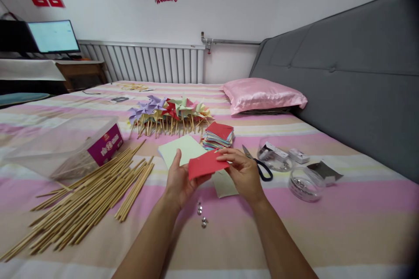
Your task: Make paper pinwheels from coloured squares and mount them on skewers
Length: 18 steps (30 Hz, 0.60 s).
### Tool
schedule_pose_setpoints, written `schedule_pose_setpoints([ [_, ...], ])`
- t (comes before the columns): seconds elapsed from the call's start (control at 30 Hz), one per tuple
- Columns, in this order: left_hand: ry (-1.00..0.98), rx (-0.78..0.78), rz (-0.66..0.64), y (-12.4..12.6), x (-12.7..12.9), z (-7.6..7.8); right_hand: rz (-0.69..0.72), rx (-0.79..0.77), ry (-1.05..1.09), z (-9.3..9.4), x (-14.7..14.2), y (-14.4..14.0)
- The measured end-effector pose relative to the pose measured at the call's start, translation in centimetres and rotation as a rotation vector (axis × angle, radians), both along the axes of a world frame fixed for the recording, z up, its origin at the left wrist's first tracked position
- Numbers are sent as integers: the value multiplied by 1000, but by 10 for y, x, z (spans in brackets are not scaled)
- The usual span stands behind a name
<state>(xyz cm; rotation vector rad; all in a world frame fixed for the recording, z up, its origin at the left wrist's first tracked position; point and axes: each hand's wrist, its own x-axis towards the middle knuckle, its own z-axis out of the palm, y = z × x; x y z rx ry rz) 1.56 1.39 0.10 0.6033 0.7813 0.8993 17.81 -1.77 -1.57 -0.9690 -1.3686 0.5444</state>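
Red paper square (207,163) at frame centre, held above the striped bed (327,226). Left hand (179,179) pinches its lower-left edge, right hand (241,170) closed on its right edge. Wooden sticks (94,196) lower left; scissors (260,166) just right of the hands.

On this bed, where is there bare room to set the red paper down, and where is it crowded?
Bare bedspread lies right of the right hand, below the round tubs. Another bare patch sits between the sticks and the left hand, above the pins. It is crowded ahead of the red paper: paper stack, pinwheels, scissors.
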Motion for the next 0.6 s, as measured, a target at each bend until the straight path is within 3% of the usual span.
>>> schedule_pose_setpoints([
  [0.13,-36,48,28,0,-7,6,51,-62,-131,1,1,-4],
  [0.3,65,161,-1,2,-13,0,33,-32,-278,7,3,-7],
  [0.43,136,186,-4,1,-13,-3,47,-29,-271,8,4,-7],
  [0.6,162,187,3,2,-15,-1,121,-148,-238,8,12,-7],
])
